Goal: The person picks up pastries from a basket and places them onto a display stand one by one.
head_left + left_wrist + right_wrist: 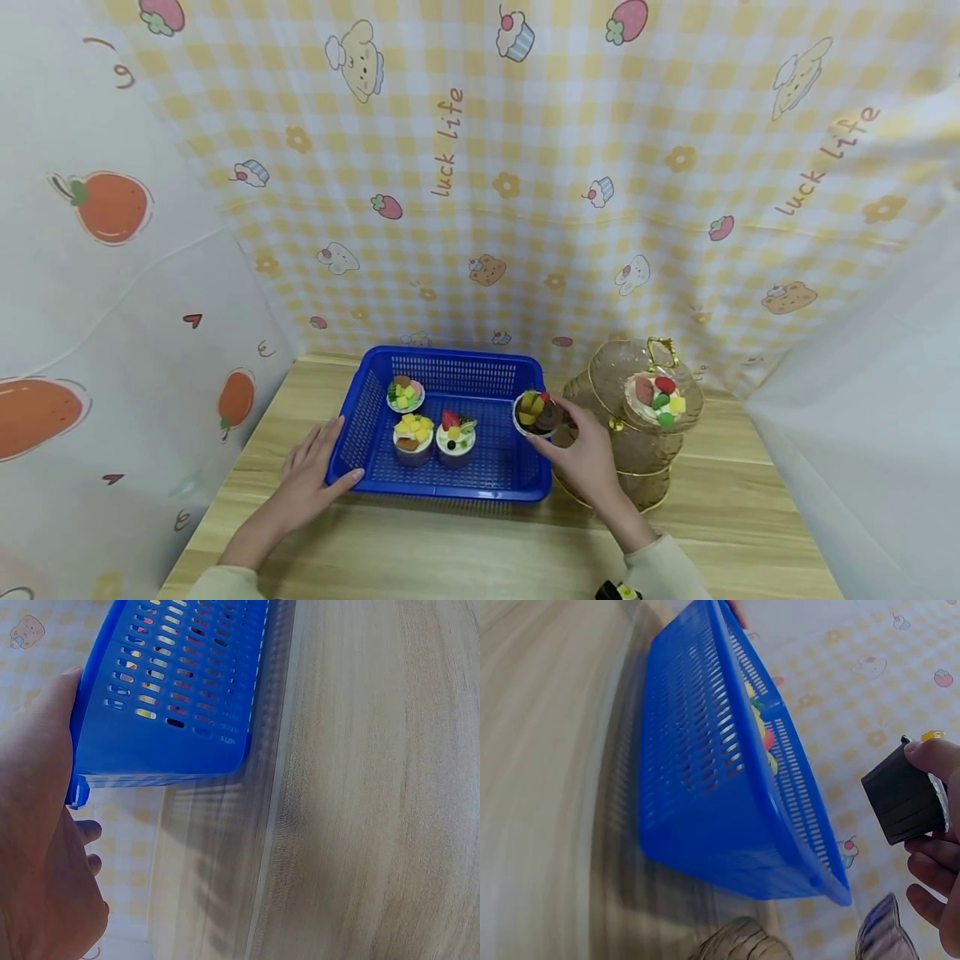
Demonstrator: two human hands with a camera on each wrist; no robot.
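My right hand [588,458] pinches a toy cupcake [531,417] by its sides, thumb in front and fingers behind. It has a dark cup, chocolate-brown and mustard toppings and a red bit, and is raised above the basket's right end. In the right wrist view the black cup [904,796] tilts. My left hand [311,471] grips the front left corner of the blue plastic basket [483,493], with the thumb over the rim and the fingers along the outside. Inside stand three fruit-topped cupcakes: one at the back [406,395], one in front [413,440] and one beside it [456,440].
Right of the basket rises a tiered amber cake stand [648,450] with gold trim and a handle. A fruit-topped dessert [651,402] sits on its top tier. Behind the wooden table [420,550] hangs a checked cloth [510,225]. A small black-and-yellow object [617,591] shows at the bottom edge.
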